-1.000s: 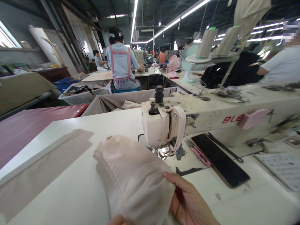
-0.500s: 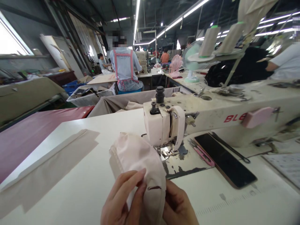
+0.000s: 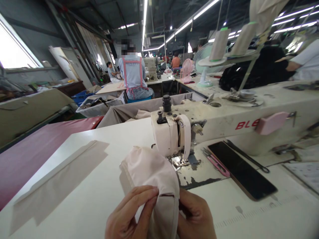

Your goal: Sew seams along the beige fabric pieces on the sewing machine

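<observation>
A pale beige fabric piece (image 3: 152,169) is bunched up in front of the sewing machine (image 3: 169,132), with a short slit or fold across its lower part. My left hand (image 3: 132,212) pinches its left side between thumb and fingers. On the right edge, my right hand (image 3: 195,212) grips the same cloth, its fingertips partly hidden behind it. The cloth's upper end rests on the white table (image 3: 82,192), left of the presser foot (image 3: 181,161). Both hands are nearer to me than the needle area.
Pink-handled thread snips (image 3: 216,162), a black phone (image 3: 241,169) and a thin dark tool (image 3: 246,155) lie right of the needle plate. A flat beige fabric strip (image 3: 62,182) is at left. Beyond the table stands a cloth-lined bin (image 3: 117,114); a person (image 3: 133,73) sits further back.
Both hands keep hold of the fabric. The slit looks narrower now, its edges closer together, and my right hand sits slightly higher. The view has shifted a little.
</observation>
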A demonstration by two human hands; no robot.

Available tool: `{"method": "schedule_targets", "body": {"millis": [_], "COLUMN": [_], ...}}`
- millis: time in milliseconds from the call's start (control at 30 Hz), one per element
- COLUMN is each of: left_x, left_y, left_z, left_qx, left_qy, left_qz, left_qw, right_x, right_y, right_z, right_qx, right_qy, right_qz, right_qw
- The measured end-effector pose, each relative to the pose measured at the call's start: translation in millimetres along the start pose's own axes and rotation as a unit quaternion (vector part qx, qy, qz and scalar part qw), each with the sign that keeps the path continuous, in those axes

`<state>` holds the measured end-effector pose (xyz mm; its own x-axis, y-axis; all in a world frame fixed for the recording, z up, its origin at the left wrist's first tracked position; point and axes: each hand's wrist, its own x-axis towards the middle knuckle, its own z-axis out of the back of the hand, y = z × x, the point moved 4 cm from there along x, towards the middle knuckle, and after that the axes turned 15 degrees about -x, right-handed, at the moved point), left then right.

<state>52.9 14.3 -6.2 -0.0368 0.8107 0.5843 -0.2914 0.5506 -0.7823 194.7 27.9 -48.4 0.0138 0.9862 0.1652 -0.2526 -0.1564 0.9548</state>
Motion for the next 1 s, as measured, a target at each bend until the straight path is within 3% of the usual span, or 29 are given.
{"method": "schedule_targets", "body": {"millis": [267, 500, 600, 700, 867, 1000], "left_x": [8.4, 27.4, 31.9, 26.3, 12.3, 13.3], "left_y": [-4.4, -18.0, -21.8, -16.2, 2.6, 5.2], "left_z": [3.5, 9.6, 11.7, 14.6, 15.4, 7.7], "left_qx": [0.094, 0.135, 0.123, 0.108, 0.080, 0.081], "left_qy": [0.113, 0.144, 0.138, 0.071, -0.173, -0.223], "left_qz": [-0.079, -0.122, -0.123, -0.094, 0.046, 0.137], "left_qw": [0.986, 0.973, 0.975, 0.987, 0.981, 0.962], "right_x": [-0.9, 13.4, 16.2, 14.2, 10.8, 13.6], "right_y": [0.3, 28.5, 30.6, 21.9, 17.6, 25.4], "right_z": [3.3, 2.4, -0.6, -5.8, -17.9, -30.9], "right_qx": [-0.058, -0.168, -0.154, -0.101, 0.012, 0.065], "right_qy": [-0.006, -0.034, -0.042, -0.044, -0.120, -0.153], "right_qz": [0.067, 0.220, 0.201, 0.132, 0.065, 0.012], "right_qw": [0.996, 0.960, 0.966, 0.985, 0.991, 0.986]}}
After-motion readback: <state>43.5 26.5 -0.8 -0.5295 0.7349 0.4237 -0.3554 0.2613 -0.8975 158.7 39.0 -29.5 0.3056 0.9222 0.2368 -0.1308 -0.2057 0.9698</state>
